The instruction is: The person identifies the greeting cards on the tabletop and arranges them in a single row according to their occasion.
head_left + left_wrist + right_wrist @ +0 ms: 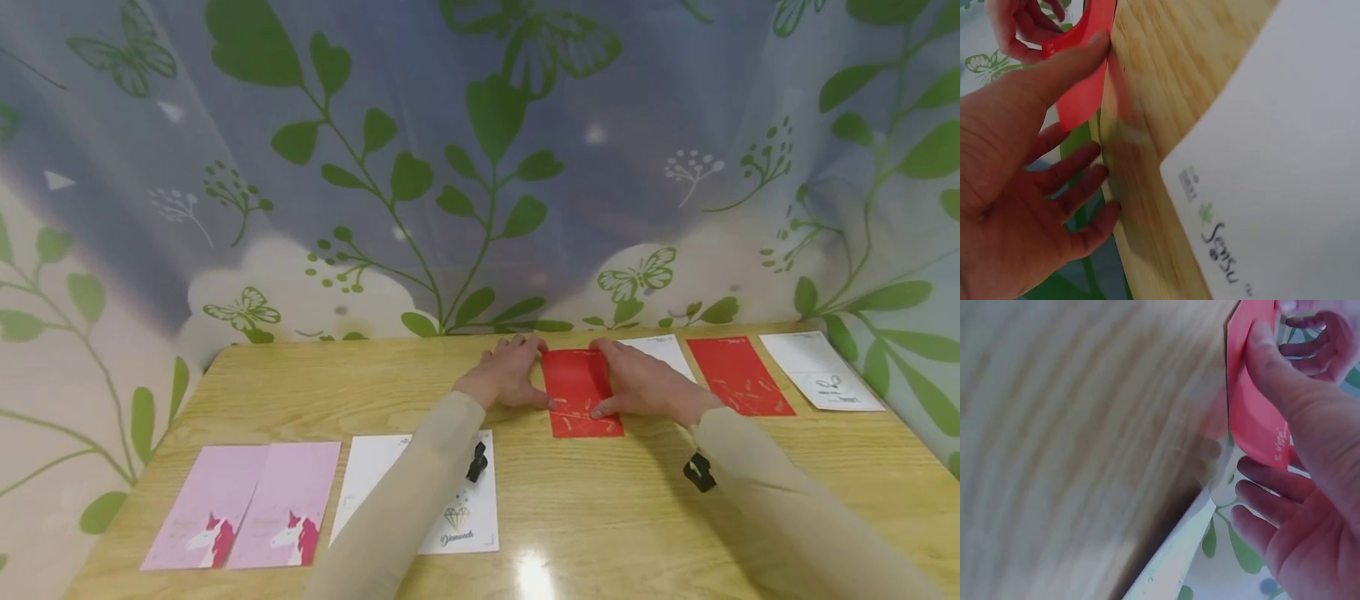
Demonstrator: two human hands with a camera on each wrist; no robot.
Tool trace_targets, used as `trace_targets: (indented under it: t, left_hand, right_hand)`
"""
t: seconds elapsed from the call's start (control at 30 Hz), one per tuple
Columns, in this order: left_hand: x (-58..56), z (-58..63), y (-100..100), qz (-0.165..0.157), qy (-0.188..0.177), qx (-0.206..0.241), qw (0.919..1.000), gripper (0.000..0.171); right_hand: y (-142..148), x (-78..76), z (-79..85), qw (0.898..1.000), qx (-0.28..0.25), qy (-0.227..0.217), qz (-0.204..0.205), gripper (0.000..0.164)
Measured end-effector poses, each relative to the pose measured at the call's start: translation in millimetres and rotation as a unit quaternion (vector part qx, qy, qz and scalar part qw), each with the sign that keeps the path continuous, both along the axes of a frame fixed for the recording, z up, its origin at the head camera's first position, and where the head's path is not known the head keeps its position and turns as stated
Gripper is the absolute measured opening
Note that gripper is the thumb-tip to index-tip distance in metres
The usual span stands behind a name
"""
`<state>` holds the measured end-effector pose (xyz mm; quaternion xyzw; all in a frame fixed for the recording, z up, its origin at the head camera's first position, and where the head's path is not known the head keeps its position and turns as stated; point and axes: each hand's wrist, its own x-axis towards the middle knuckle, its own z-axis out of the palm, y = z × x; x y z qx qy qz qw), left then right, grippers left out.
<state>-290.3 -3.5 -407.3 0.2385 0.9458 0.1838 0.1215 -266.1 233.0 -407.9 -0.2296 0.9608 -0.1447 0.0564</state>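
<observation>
A red card (576, 379) with pale gold marks near its front edge is held between both hands toward the back of the wooden table. The left hand (508, 375) pinches its left side, thumb (1088, 53) over the face and index finger behind. On the opposite side, the right hand (643, 385) pinches it the same way, with the thumb (1261, 337) on the red face. The remaining fingers of both hands spread loosely. In both wrist views the card's far end (1263, 434) bends up. Behind the right hand lies a partly hidden white card (663, 353).
Right of the hands lie another red card (738, 375) and a white card (821, 371) with a drawing. Two pink unicorn cards (213, 492) lie front left. White cards (480, 533), one printed "Diamonds", lie partly under the left sleeve. A leaf-patterned curtain (480, 208) hangs behind the table.
</observation>
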Motion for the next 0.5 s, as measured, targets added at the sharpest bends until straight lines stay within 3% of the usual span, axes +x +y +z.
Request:
trace_targets:
  t: [0.23, 0.4, 0.5]
  left_hand:
    - [-6.1, -2.9, -5.8, -0.004, -0.012, 0.121, 0.9926, 0.039]
    - [-3.9, -1.7, -10.4, -0.004, -0.046, 0.199, 0.9788, 0.042]
    - [-0.3, -0.5, -13.5, 0.007, -0.075, 0.242, 0.9673, 0.045]
  right_hand:
    - [-4.0, 3.9, -3.0, 0.997, -0.067, 0.037, 0.012, 0.080]
    - [-5.7, 7.1, -4.1, 0.988, -0.151, 0.040, -0.021, 0.052]
    - [-7.2, 9.9, -2.9, 0.980, -0.184, 0.056, -0.040, 0.043]
